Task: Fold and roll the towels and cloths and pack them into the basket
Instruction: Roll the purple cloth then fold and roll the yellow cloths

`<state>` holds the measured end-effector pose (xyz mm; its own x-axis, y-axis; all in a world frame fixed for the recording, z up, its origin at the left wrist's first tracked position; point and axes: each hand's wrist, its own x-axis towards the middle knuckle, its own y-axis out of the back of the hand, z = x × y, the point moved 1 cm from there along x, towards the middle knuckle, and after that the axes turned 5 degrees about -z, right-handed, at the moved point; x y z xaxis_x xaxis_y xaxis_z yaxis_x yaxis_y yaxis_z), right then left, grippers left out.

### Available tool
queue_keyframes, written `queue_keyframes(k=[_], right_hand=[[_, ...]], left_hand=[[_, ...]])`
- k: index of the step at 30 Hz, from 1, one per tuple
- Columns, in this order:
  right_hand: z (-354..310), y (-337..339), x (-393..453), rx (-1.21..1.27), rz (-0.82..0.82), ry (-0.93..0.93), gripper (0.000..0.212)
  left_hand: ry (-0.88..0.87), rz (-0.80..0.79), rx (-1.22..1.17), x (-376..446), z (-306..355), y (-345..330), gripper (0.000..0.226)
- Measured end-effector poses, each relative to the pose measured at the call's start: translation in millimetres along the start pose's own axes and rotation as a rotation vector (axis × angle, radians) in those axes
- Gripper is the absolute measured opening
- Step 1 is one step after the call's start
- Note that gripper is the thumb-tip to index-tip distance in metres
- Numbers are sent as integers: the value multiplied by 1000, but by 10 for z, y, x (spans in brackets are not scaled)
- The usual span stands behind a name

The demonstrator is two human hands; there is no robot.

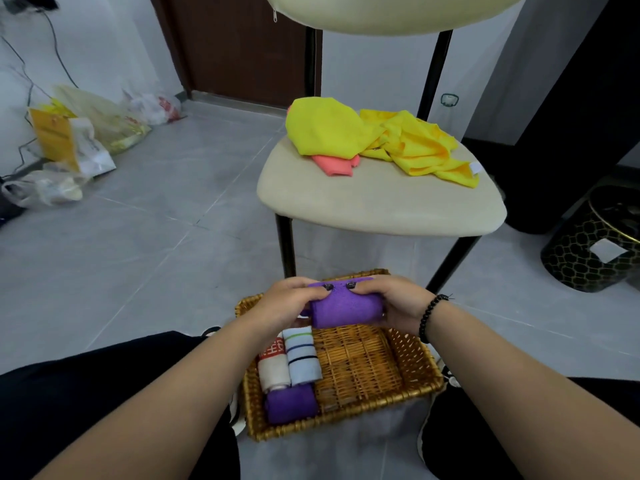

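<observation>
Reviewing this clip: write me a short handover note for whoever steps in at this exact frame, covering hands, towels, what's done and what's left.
Hands: left hand and right hand both grip a rolled purple towel, held above the far end of the wicker basket.
Done: three rolls already lie along the basket's left side: a white roll with red print, a striped roll and a second purple roll.
Left: set the held roll into the basket, then fold, roll and pack the cloths on the chair seat: a yellow-green cloth, a yellow cloth and a pink cloth partly under the yellow-green one.
</observation>
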<state>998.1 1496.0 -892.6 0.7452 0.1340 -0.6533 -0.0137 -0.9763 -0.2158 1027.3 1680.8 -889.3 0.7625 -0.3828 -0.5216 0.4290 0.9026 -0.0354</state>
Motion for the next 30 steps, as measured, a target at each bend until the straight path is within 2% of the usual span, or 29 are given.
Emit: queue_keyframes(k=[5,12,15,18,23,27,30], right_hand=[[459,123,259,-93,58,-112,22],[1040,225,665,-254,174,-287,15],[1260,289,863,-360,208,-316,19],[1453,360,1058,-454,240,-317,24],[1686,403,1303,-577,201,-372,28],[1856,382,1473,-507,203,-469,32],[1954,386,1540,-545,200,-515,32]], left_hand=[[136,-13,112,232,-527,4,11],[390,-15,130,546,-1220,-82,9],[443,-1,130,642,-1443,-128,14],[486,-4,145,734,-1646,-156,11],[541,21,161,895,-1946,-138,9],[542,21,309,1022,-2132,-138,19],[548,49,444,1072,-2235,-115,18]])
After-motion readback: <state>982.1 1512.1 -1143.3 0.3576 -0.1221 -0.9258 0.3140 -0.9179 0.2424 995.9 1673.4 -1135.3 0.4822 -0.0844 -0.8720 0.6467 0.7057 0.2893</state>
